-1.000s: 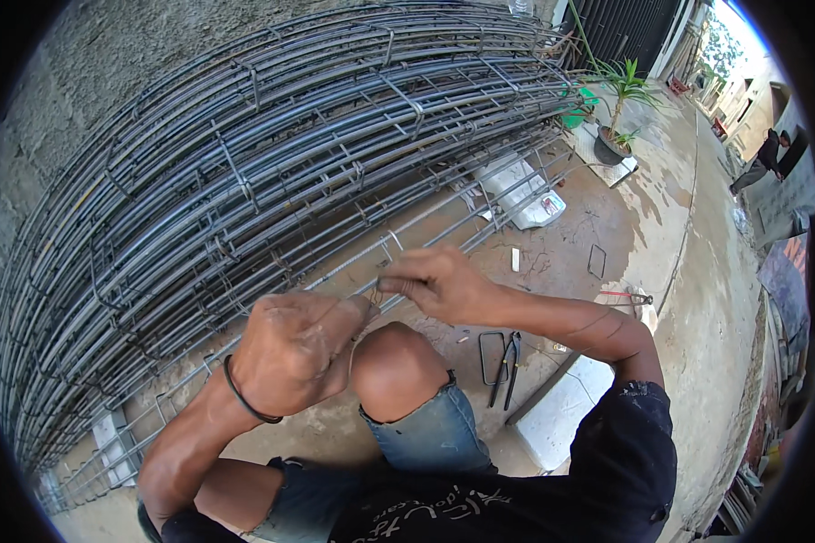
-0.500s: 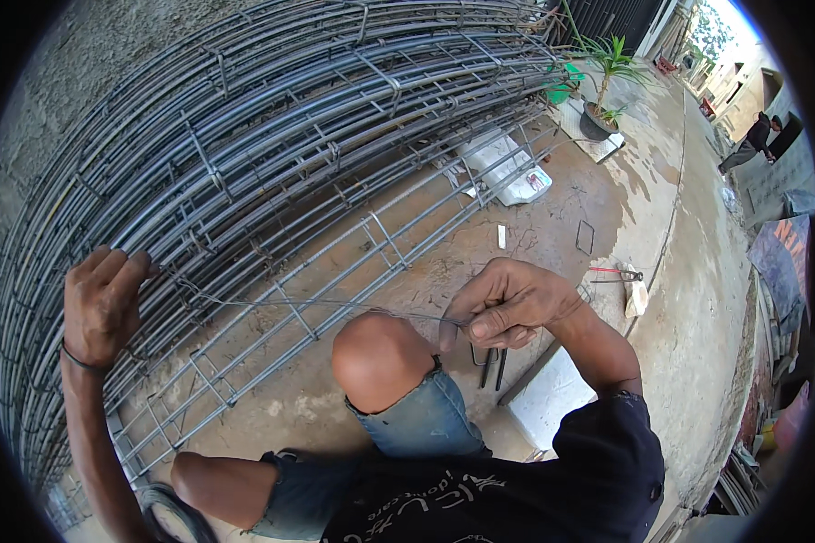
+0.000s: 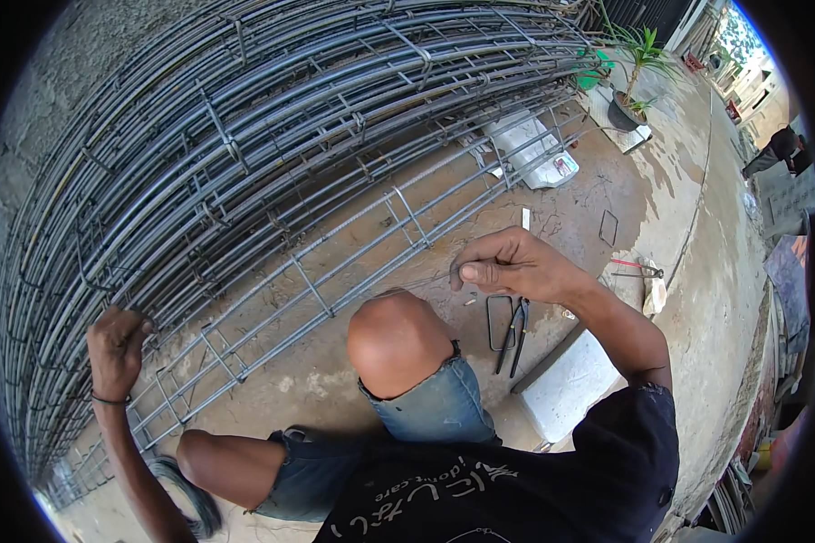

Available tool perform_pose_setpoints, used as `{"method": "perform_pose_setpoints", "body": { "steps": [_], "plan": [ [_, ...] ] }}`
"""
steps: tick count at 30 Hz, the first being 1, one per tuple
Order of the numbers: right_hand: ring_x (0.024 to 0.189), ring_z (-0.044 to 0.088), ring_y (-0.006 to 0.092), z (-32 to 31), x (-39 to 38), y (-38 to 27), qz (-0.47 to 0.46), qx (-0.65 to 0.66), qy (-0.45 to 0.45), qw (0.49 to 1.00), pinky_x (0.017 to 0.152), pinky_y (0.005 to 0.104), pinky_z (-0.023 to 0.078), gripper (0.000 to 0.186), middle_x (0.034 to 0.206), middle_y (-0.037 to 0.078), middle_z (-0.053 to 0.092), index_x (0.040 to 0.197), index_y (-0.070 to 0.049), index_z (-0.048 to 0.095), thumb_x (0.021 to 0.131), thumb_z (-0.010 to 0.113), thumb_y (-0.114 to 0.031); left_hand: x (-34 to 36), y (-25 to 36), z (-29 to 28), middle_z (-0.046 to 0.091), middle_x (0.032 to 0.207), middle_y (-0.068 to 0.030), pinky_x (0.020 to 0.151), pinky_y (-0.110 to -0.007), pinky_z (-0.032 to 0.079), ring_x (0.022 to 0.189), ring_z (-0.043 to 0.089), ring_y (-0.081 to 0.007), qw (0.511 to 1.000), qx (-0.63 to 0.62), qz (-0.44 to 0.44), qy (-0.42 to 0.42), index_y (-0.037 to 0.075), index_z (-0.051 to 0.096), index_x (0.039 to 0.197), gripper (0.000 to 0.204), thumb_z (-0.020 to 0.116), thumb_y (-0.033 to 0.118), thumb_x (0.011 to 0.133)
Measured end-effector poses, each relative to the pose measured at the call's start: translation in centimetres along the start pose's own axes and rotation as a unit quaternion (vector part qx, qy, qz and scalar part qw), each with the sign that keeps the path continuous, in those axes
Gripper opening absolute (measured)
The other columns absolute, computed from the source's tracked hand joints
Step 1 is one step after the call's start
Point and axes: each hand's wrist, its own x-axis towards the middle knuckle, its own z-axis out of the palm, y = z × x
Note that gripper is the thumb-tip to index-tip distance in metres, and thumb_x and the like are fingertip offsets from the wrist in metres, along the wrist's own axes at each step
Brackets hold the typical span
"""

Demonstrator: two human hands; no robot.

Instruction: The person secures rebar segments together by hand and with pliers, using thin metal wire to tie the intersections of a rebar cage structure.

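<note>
My left hand (image 3: 116,351) is closed beside the near end of a narrow steel rebar cage (image 3: 331,313), its fingers curled in. My right hand (image 3: 516,265) is raised beyond my bent knee, thumb pressed against the fingers in a pinch. A thin wire (image 3: 430,282) leads from this pinch toward the left; it is very faint against the floor, and its far end cannot be followed to the left fist. Below my right hand lie black-handled pincers (image 3: 520,337) and a bent steel rectangle (image 3: 489,324).
Stacked rebar cages (image 3: 231,145) fill the left and far side along a wall. A wire coil (image 3: 186,498) lies by my left knee. On the right are a white block (image 3: 566,389) and red-handled pincers (image 3: 638,267). Farther off are a white jug (image 3: 534,154), a potted plant (image 3: 627,110) and a person (image 3: 774,154).
My left hand has come down and slightly right. My right hand has lifted a little, uncovering the pincers. The wire, plainly stretched between both hands before, is now hard to see.
</note>
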Motion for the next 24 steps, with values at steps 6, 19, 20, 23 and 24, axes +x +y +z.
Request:
{"method": "perform_pose_setpoints", "body": {
  "steps": [6,19,20,23,24],
  "plan": [
    [0.058,0.054,0.0175,2.5,3.9,-1.2,-0.142,-0.237,0.030,0.961,0.054,0.0303,0.042,0.020,0.075,0.010,0.061,0.095,-0.001,0.063,0.091,0.059,-0.021,4.4,10.8,3.7,0.066,0.077,-0.0137,0.071,-0.034,0.049,0.079,0.062,-0.0268,0.949,-0.283,0.093,-0.105,0.002,0.047,0.131,0.067,0.075,0.020,0.073],
    [0.058,0.060,0.0305,4.7,3.3,-6.8,-0.352,-0.241,-0.093,0.900,0.049,0.0378,0.044,0.013,0.060,0.013,0.057,0.083,0.000,0.061,0.085,0.063,-0.013,7.5,12.1,3.4,0.040,0.057,-0.0045,0.043,-0.033,0.035,0.047,0.043,-0.0180,0.968,-0.040,0.217,0.118,0.002,0.064,0.086,0.019,0.069,0.000,0.068],
    [0.059,0.061,0.0301,3.5,3.9,-6.7,-0.339,-0.238,-0.023,0.910,0.049,0.0370,0.044,0.012,0.066,0.013,0.059,0.086,0.000,0.062,0.086,0.061,-0.012,7.1,13.0,3.7,0.037,0.057,-0.0039,0.042,-0.034,0.034,0.046,0.041,-0.0182,0.965,-0.037,0.237,0.108,0.003,0.063,0.086,0.020,0.069,0.000,0.067],
    [0.060,0.062,0.0288,1.3,6.9,-4.6,-0.326,-0.299,0.091,0.892,0.049,0.0348,0.046,0.013,0.076,0.013,0.065,0.092,0.001,0.063,0.088,0.059,-0.011,6.7,14.7,2.1,0.032,0.057,-0.0023,0.040,-0.032,0.032,0.046,0.039,-0.0166,0.951,0.027,0.270,0.149,0.004,0.062,0.085,0.021,0.070,0.002,0.066],
    [0.059,0.062,0.0282,2.0,7.5,-2.4,-0.339,-0.365,0.066,0.864,0.049,0.0342,0.045,0.013,0.074,0.012,0.064,0.092,0.001,0.063,0.088,0.058,-0.010,6.9,14.4,1.3,0.032,0.057,-0.0023,0.040,-0.032,0.031,0.047,0.039,-0.0165,0.949,0.066,0.262,0.161,0.003,0.062,0.086,0.020,0.070,0.003,0.067]
  ]
}}
